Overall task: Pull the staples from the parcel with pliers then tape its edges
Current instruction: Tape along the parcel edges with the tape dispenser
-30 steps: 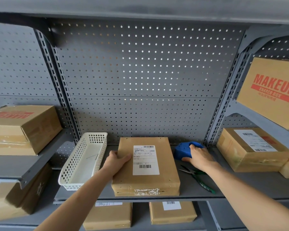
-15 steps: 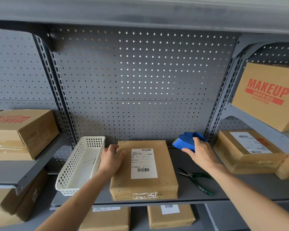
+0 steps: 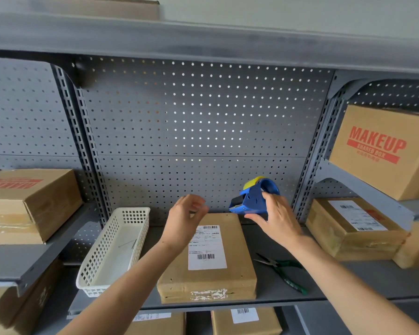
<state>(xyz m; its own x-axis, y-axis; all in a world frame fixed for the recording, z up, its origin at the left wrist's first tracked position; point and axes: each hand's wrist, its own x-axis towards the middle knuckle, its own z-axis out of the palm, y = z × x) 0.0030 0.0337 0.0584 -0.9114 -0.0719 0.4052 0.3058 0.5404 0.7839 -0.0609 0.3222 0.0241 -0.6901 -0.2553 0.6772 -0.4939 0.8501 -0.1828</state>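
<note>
Parcel (image 3: 211, 257) label print illegible

Right hand (image 3: 277, 221) now raises tape dispenser (image 3: 253, 198) off shelf, above parcel (image 3: 207, 257); left hand (image 3: 185, 218) lifted clear of parcel, fingers loosely curled

White perforated basket (image 3: 116, 247) lower left on shelf (image 3: 348, 284). MAKEUP box (image 3: 382, 151) upper right. Labelled carton (image 3: 353, 228) right, brown carton (image 3: 32, 204) left. Grey pegboard (image 3: 198, 131) behind.

We are in a stockroom or parcel-packing area: grey metal shelving (image 3: 348, 281) with a perforated back panel (image 3: 203, 122) carries sealed cardboard cartons, one printed "MAKEUP SHARED BOX" (image 3: 382, 151), others bearing barcoded shipping labels (image 3: 356, 215).
</note>
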